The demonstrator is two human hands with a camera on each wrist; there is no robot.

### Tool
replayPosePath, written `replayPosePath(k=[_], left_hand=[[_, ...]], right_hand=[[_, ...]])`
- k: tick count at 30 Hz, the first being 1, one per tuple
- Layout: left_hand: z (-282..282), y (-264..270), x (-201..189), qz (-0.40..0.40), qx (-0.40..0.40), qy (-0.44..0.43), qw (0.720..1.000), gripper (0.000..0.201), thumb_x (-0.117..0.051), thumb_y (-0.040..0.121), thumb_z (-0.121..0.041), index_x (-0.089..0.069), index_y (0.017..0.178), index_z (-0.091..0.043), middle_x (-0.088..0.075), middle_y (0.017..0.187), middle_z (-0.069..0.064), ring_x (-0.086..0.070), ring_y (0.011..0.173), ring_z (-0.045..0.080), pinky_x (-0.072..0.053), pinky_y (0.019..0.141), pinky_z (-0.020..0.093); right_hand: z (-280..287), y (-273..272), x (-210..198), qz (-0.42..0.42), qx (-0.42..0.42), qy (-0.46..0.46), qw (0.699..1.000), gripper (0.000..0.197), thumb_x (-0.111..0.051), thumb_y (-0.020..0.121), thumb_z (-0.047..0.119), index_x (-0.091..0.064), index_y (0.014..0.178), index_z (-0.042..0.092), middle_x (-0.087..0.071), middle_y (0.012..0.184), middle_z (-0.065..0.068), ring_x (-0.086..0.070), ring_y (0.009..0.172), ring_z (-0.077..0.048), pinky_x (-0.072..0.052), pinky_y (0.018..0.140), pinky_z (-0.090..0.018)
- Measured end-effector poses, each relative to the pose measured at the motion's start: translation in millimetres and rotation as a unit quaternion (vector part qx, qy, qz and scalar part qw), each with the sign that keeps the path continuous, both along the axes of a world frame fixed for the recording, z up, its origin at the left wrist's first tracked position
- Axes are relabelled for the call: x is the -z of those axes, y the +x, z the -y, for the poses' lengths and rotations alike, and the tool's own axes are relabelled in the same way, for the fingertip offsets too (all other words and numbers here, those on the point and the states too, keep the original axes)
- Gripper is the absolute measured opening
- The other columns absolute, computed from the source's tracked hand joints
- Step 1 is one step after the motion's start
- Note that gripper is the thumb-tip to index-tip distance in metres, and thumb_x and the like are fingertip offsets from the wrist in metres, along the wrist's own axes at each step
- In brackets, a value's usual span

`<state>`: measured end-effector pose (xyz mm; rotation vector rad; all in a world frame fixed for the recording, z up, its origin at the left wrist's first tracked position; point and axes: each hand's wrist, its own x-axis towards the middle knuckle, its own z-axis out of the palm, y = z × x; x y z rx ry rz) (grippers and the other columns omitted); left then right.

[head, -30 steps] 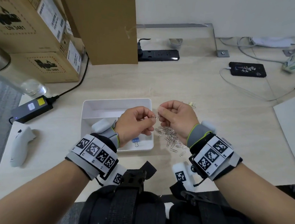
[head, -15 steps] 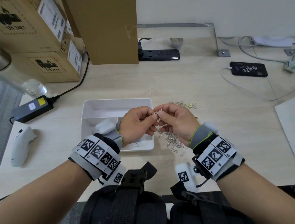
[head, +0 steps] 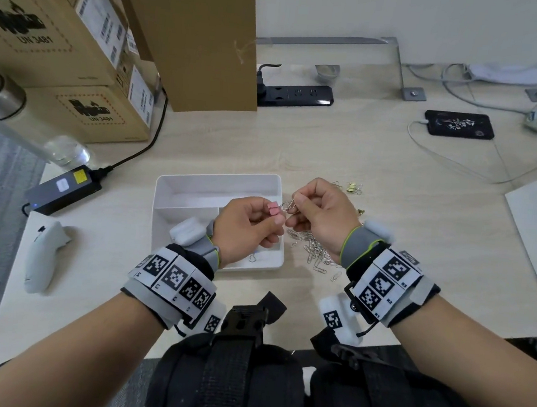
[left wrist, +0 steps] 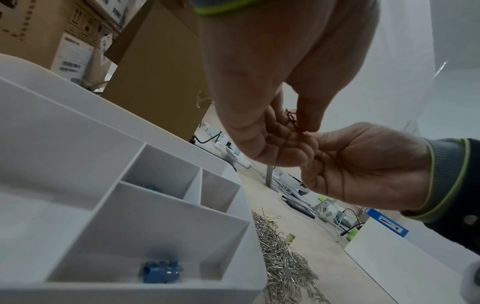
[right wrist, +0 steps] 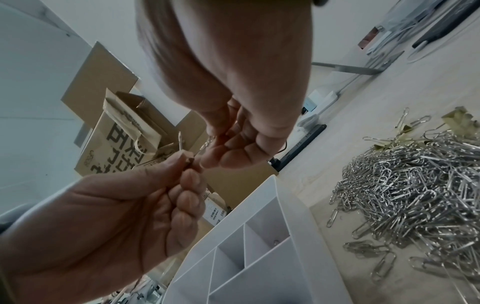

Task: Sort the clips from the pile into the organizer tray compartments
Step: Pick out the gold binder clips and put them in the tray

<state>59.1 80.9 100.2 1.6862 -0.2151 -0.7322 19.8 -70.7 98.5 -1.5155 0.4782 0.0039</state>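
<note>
Both of our hands meet in the air over the right rim of the white tray [head: 170, 201], with bare desk [head: 420, 236] lying open to the right and toward the wall. Our left hand [head: 245, 227] is curled, thumb and forefinger pinching a pink binder clip [head: 274, 209]. Our right hand [head: 321, 221] is curled too, its fingertips pinching thin silver wire [head: 288, 205] that touches the pink clip; we cannot tell whether that wire is a paper clip or the clip's own handle. Below the right hand, just beside the tray, lies the pile of silver paper clips [right wrist: 415, 185], with gold binder clips [head: 354, 188] at its far edge. One blue binder clip [left wrist: 162, 274] sits in the tray's near compartment.
</note>
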Motion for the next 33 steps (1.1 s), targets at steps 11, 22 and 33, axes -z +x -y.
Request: replayPosePath(k=[11,22,33], left_hand=[[-9.2,4.5,8.8,0.124,-0.010,0.078,0.989,0.005,-0.062,0.083,-0.022,-0.059,0.083,-0.018,-0.066,0.067,0.001,-0.065,0.062,0.025,-0.058,0.062,0.043],[-20.8,4.4,14.1,0.393,0.145,0.244,0.875,0.018,-0.058,0.087,-0.033,-0.055,0.095,-0.017,-0.051,0.076,-0.009,-0.047,0.065,0.014,-0.029,0.060,0.023],[-39.7,-14.1,26.3,0.407,0.137,0.281,0.858,0.015,-0.045,0.090,-0.019,-0.055,0.097,-0.011,-0.047,0.059,-0.006,-0.038,0.047,0.022,-0.030,0.054,0.028]], right_hand=[[-17.8,2.6,2.6,0.002,-0.051,-0.059,0.997,0.023,-0.054,0.090,-0.002,-0.057,0.075,0.015,-0.063,0.063,-0.006,-0.062,0.052,-0.015,-0.046,0.048,-0.020],[-26.8,2.9,20.8,-0.002,-0.053,-0.099,0.994,0.023,-0.051,0.092,0.000,-0.059,0.078,0.017,-0.063,0.066,-0.006,-0.058,0.049,-0.007,-0.046,0.048,-0.018],[-44.2,1.6,41.2,-0.024,-0.083,-0.162,0.983,0.024,-0.053,0.091,0.006,-0.052,0.075,0.024,-0.062,0.071,-0.003,-0.061,0.065,-0.022,-0.054,0.067,-0.037]])
